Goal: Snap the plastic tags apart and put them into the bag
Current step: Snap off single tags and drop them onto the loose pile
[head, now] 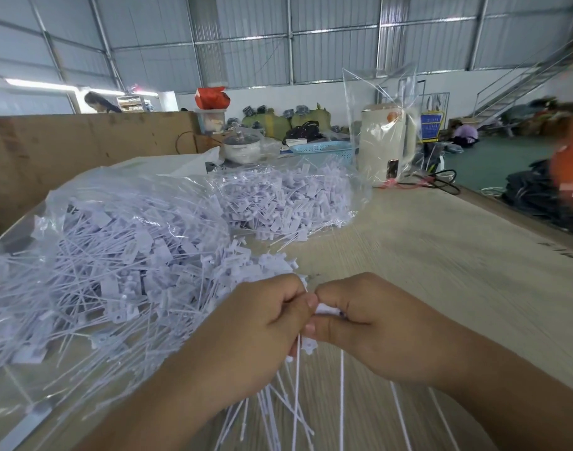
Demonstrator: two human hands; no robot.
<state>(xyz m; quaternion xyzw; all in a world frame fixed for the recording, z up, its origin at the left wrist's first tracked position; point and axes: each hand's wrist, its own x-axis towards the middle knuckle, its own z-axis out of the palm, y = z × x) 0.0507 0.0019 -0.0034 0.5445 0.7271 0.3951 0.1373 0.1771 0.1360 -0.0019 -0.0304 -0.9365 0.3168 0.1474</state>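
Both hands met over the pale wood-grain worktop [425, 255], curled tight on one small cluster of thin white plastic tags [324, 310]. The left hand [265, 323] pinched the flat heads from one side, and the right hand [372, 327] closed thumb against fingers [335, 332] on the other, so the joined heads sat almost hidden between them while the long tails [298, 379] hung down and splayed toward the camera. These tags looked very light and springy: the tails thin and whippy, the heads flat, stiffer and probably slick, likely to snap cleanly at the joint if bent sharply. The sound hold seemed to be close on the heads, right beside the joint, not on the tails, which would only flex. To the left lay the large clear plastic bag [93, 203], heaped with loose tags, its mouth just beside the left hand. A second clear bag of tags [288, 196] lay farther back.
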